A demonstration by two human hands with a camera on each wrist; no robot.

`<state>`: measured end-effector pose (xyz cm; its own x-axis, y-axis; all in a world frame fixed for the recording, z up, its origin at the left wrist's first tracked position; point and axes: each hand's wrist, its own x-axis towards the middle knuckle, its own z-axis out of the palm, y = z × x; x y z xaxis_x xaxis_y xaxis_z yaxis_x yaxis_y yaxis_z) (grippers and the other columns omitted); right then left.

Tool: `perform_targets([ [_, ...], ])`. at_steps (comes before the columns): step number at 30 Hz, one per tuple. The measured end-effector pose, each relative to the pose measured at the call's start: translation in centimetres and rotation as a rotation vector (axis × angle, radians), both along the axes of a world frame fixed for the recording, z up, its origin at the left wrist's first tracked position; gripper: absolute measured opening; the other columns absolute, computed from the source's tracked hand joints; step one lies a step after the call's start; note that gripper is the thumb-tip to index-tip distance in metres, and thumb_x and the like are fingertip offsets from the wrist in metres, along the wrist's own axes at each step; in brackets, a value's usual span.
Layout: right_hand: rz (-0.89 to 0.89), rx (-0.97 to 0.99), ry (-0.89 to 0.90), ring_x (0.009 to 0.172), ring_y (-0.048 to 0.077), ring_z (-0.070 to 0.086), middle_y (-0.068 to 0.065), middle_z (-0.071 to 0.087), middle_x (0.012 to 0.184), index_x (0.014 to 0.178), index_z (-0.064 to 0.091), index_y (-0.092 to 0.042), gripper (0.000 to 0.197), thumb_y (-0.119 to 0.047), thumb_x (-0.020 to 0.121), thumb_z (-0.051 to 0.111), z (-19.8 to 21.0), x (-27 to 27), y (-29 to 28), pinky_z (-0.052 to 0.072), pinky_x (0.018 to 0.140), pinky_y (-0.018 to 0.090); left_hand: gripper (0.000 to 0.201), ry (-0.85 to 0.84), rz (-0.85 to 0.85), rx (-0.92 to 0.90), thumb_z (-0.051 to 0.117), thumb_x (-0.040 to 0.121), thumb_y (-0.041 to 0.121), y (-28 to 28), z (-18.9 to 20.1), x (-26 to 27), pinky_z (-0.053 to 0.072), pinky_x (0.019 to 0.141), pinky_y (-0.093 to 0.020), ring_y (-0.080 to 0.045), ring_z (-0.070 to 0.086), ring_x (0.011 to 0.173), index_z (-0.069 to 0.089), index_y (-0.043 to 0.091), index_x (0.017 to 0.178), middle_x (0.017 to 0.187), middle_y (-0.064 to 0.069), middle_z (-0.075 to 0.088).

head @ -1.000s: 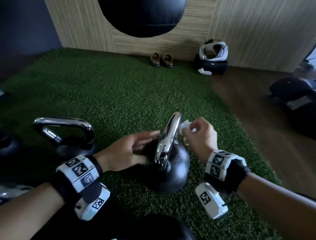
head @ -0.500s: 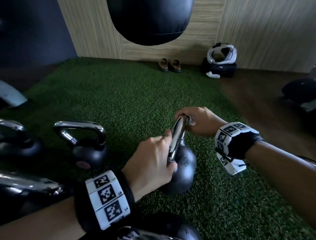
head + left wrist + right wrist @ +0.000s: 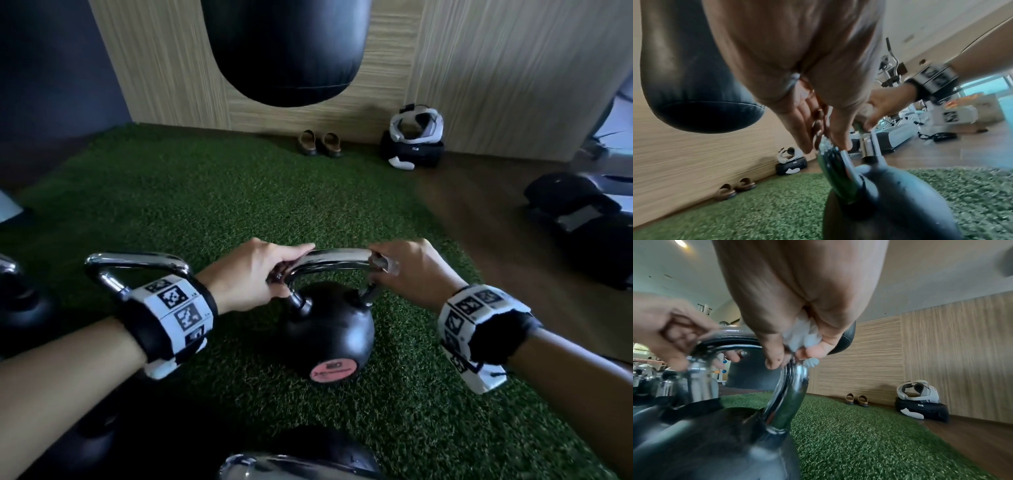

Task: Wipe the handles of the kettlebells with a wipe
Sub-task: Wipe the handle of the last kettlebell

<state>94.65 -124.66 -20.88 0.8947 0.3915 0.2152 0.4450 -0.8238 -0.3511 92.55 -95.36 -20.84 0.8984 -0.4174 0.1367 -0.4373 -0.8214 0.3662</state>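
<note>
A black kettlebell with a chrome handle stands on green turf in front of me, a pink label on its near side. My left hand grips the handle's left bend, fingers curled round it. My right hand grips the right bend with a crumpled white wipe bunched between palm and chrome; a corner of the wipe shows by the thumb. A second kettlebell's chrome handle stands to the left, partly behind my left wrist.
More kettlebells sit at the left edge and bottom edge. A black punching bag hangs ahead. By the wood wall lie sandals and a white headset on a black case. Dark equipment stands on the wood floor right.
The kettlebell has turned so its handle runs left to right across my view. My left hand went from the bell's body to the handle; my right hand with the wipe slid to the right bend.
</note>
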Motion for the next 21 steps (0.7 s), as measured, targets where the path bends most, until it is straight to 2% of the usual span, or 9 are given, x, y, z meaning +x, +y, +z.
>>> perform_targets([
  [2,-0.034,0.028,0.017,0.076,0.010,0.067,-0.001,0.072,0.092,0.109,0.071,-0.010,0.025,-0.024,0.089,0.077,-0.3,-0.8,0.0,0.044,0.060,0.009,0.094,-0.005,-0.030,0.011,0.088,0.081,0.024,0.4,-0.1,1.1,0.055,0.101,-0.036,-0.009,0.068,0.117,0.034,0.047,0.154,0.134,0.008,0.068],
  [8,-0.073,0.013,0.025,0.072,0.008,0.062,-0.003,0.068,0.085,0.099,0.072,-0.009,0.022,-0.024,0.086,0.080,-0.5,-1.1,0.6,0.038,0.057,0.007,0.094,-0.062,-0.088,0.017,0.083,0.085,0.023,1.5,-1.5,1.4,0.054,0.106,-0.036,-0.009,0.063,0.127,0.028,0.045,0.157,0.146,0.011,0.058],
  [10,-0.076,-0.029,0.024,0.082,0.014,0.062,0.001,0.069,0.095,0.101,0.072,-0.008,0.022,-0.023,0.087,0.079,-0.2,-1.4,0.7,0.041,0.063,0.007,0.087,-0.042,-0.006,0.044,0.081,0.088,0.027,1.3,-1.6,1.1,0.057,0.098,-0.034,-0.014,0.067,0.120,0.032,0.042,0.158,0.143,0.005,0.062],
  [12,-0.070,-0.055,0.033,0.100,0.016,0.057,0.006,0.064,0.106,0.108,0.072,-0.007,0.024,-0.022,0.088,0.073,-0.1,-1.8,0.5,0.052,0.075,0.020,0.073,0.055,0.151,0.099,0.077,0.090,0.036,1.7,-1.4,0.7,0.055,0.088,-0.030,-0.020,0.069,0.112,0.043,0.037,0.154,0.133,-0.001,0.070],
  [13,-0.086,-0.058,0.066,0.106,0.016,0.052,0.006,0.059,0.108,0.113,0.071,-0.008,0.029,-0.023,0.088,0.071,0.1,-2.1,0.3,0.052,0.076,0.023,0.069,0.119,0.208,0.127,0.076,0.089,0.041,2.2,-1.1,0.1,0.054,0.090,-0.031,-0.020,0.069,0.113,0.048,0.036,0.151,0.131,-0.002,0.071],
  [15,-0.149,-0.046,0.201,0.112,0.017,0.046,0.000,0.049,0.108,0.126,0.066,-0.011,0.044,-0.029,0.087,0.066,0.9,-3.2,-0.2,0.042,0.071,0.016,0.065,0.241,0.259,0.151,0.077,0.086,0.048,4.0,-0.5,-1.4,0.056,0.097,-0.036,-0.017,0.069,0.116,0.055,0.035,0.146,0.131,0.004,0.071],
  [16,-0.184,-0.038,0.273,0.114,0.019,0.045,0.000,0.046,0.107,0.130,0.064,-0.010,0.048,-0.031,0.086,0.063,1.6,-4.0,-0.5,0.041,0.072,0.017,0.061,0.273,0.272,0.152,0.077,0.086,0.047,4.9,0.2,-2.4,0.056,0.098,-0.037,-0.014,0.070,0.115,0.058,0.035,0.143,0.132,0.009,0.070],
  [18,-0.272,0.015,0.405,0.119,0.023,0.045,0.003,0.042,0.111,0.135,0.061,-0.012,0.049,-0.022,0.087,0.059,3.4,-5.8,-1.0,0.040,0.083,0.021,0.050,0.323,0.270,0.090,0.080,0.086,0.038,6.8,2.6,-5.1,0.055,0.098,-0.038,-0.012,0.071,0.110,0.066,0.035,0.133,0.125,0.014,0.072],
  [21,-0.374,0.118,0.487,0.110,0.020,0.047,0.004,0.038,0.117,0.147,0.052,-0.020,0.057,-0.007,0.092,0.057,8.0,-9.0,-1.7,0.042,0.086,0.020,0.033,0.462,0.334,0.039,0.084,0.083,0.022,9.7,7.2,-13.0,0.055,0.088,-0.040,-0.018,0.073,0.092,0.074,0.038,0.111,0.099,0.010,0.077],
])
